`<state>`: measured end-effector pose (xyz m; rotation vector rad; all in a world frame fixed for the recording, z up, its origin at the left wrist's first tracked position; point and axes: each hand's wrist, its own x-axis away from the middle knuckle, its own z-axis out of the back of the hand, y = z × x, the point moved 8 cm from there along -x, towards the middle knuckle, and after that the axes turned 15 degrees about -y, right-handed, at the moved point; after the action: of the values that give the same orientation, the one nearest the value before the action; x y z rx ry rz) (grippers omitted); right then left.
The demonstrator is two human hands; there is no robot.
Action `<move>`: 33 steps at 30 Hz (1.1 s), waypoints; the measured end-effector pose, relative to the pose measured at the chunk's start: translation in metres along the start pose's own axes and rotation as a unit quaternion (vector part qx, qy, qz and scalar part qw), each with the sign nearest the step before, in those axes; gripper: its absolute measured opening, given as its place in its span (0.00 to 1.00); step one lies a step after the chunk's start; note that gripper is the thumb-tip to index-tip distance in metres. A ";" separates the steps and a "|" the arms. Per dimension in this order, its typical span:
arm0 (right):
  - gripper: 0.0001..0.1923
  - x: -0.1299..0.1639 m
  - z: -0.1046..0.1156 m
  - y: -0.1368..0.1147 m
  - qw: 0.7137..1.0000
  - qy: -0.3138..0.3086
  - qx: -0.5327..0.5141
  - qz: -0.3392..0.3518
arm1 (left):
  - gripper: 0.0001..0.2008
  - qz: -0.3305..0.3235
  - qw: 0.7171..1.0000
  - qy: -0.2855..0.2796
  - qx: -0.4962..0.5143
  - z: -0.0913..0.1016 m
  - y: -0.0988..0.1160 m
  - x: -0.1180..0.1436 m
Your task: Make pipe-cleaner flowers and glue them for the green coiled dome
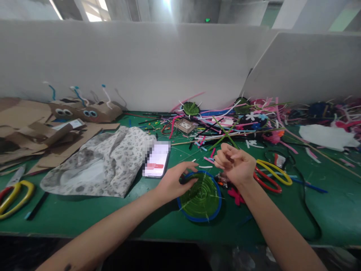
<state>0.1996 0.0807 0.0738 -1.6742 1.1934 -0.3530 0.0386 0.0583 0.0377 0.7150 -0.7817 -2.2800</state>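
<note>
A round green woven disc with a blue rim [202, 196] lies flat on the green cutting mat [84, 214] in front of me. My left hand [175, 182] rests on the disc's left edge, fingers pressing the rim. My right hand [235, 163] hovers just above the disc's upper right side, fingers curled and pinched together; a thin strand may be between them, too fine to tell. A small pink flower shape [236, 195] lies beside the disc.
A phone [156, 159] lies left of the disc beside a patterned cloth [101, 165]. Scissors with yellow and red handles [270, 175] sit to the right; another pair [14, 192] at far left. Several pipe cleaners [225, 128] pile at the back. Cardboard figures [81, 111] stand left.
</note>
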 end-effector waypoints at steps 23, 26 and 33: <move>0.08 0.000 0.003 0.000 1.000 0.015 0.018 -0.001 | 0.21 0.000 1.000 0.003 0.006 -0.001 -0.001 0.000; 0.07 0.000 0.003 0.001 1.000 0.018 0.004 0.000 | 0.20 -0.005 1.000 0.004 0.001 0.000 0.000 0.000; 0.07 0.000 0.007 0.002 0.999 0.038 0.023 -0.005 | 0.21 0.006 1.000 0.001 0.007 0.000 -0.001 0.000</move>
<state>0.2031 0.0844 0.0691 -1.6398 1.2233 -0.4506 0.0383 0.0590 0.0365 0.7169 -0.8007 -2.2641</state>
